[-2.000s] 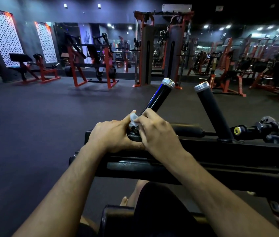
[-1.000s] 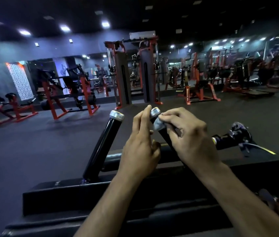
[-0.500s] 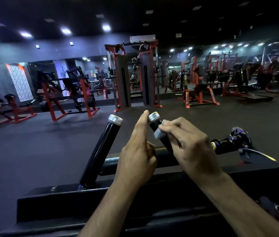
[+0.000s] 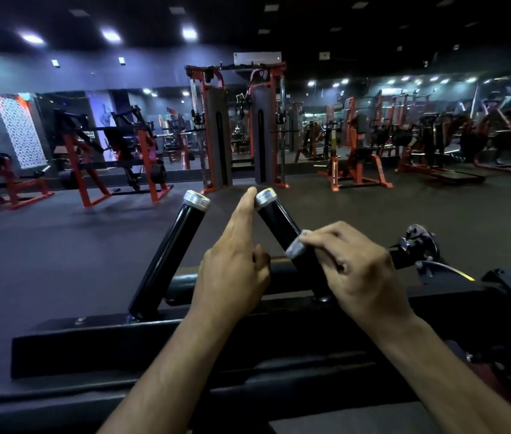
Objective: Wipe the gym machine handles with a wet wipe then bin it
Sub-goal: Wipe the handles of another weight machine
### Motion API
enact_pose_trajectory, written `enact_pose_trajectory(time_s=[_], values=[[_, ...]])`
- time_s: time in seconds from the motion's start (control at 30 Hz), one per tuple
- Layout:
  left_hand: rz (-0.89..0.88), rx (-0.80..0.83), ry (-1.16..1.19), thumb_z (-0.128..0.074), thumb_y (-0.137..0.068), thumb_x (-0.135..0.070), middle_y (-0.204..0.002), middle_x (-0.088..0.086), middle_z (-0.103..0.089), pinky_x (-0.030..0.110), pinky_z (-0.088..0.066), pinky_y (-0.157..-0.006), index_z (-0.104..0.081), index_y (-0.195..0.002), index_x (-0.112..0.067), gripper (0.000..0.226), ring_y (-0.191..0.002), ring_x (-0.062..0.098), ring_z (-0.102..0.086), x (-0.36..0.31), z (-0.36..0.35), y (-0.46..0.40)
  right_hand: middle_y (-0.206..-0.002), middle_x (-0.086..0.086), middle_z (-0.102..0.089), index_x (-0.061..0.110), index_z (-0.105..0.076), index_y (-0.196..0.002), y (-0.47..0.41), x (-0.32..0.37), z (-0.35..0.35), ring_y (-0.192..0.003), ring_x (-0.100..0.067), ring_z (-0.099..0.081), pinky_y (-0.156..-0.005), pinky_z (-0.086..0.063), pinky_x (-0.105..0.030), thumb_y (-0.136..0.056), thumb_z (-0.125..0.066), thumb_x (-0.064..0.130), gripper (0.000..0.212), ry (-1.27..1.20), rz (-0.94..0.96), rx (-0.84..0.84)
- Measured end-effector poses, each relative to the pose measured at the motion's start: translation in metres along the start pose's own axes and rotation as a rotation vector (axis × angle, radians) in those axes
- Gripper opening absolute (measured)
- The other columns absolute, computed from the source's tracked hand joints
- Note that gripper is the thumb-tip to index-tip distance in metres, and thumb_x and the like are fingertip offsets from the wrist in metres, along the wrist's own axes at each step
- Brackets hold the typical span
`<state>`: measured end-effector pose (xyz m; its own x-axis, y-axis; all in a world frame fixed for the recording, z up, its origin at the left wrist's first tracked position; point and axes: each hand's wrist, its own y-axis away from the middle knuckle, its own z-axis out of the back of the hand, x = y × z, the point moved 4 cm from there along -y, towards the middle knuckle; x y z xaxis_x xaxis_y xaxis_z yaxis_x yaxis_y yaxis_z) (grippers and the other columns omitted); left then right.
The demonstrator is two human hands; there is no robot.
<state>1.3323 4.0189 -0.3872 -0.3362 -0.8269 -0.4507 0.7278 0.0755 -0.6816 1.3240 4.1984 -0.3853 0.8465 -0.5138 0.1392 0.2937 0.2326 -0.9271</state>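
— While pinching the wipe (image 4: 294, 249) against the right handle (image 4: 282, 228), how to finish this pass well?

— Keep right hand (image 4: 362, 277) fingers curled, clamped on the wipe, pressed flat to the grip about midway down. Slide along the whole length, cap (image 4: 265, 195) to base, turning round the back side too (easy to miss from here).

— And the left hand (image 4: 232, 270)?

— Fingers straight, apart, holding nothing; index tip just touching the handle near the cap. Fine as a brace. Steady the bar, stay clear of the wipe's path.

— Left handle (image 4: 171, 255)?

— Standing free, just beside, untouched by either hand now. Cannot tell if already clean; looks glossy, though that proves little. Judged: 2 handles to cover, then the bin, which is nowhere in view.

— Risks?

— Wipe bunched small, so little contact area. Spread it wider if possible. Firm pressure, slow strokes, no skipping the metal cap.
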Motion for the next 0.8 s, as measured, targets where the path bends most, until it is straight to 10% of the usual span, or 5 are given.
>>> enact_pose_trajectory(time_s=[0.3,0.8], values=[[-0.012,-0.012,-0.051,-0.059,-0.090,-0.011,-0.152,-0.011,-0.048,0.027,-0.042,-0.069,-0.013,-0.160,-0.039,0.089,-0.072,0.005,-0.061,0.000,-0.004,0.001,-0.094,-0.002,-0.069,0.004,-0.075,-0.099,-0.024,0.005,-0.019,-0.087,-0.011,-0.067,-0.082,-0.053,-0.020,-0.091,-0.066,-0.005,0.015,-0.065,-0.079,-0.110],[0.004,-0.014,-0.038,-0.064,-0.093,-0.017,-0.151,-0.004,-0.051,0.034,-0.052,-0.075,-0.013,-0.162,-0.034,0.087,-0.069,0.007,-0.060,-0.006,0.000,0.005,-0.103,0.002,-0.064,0.009,-0.074,-0.116,0.043,-0.005,0.022,-0.098,-0.009,-0.066,-0.091,-0.053,-0.023,-0.085,-0.069,-0.011,0.037,0.035,-0.098,0.246]])
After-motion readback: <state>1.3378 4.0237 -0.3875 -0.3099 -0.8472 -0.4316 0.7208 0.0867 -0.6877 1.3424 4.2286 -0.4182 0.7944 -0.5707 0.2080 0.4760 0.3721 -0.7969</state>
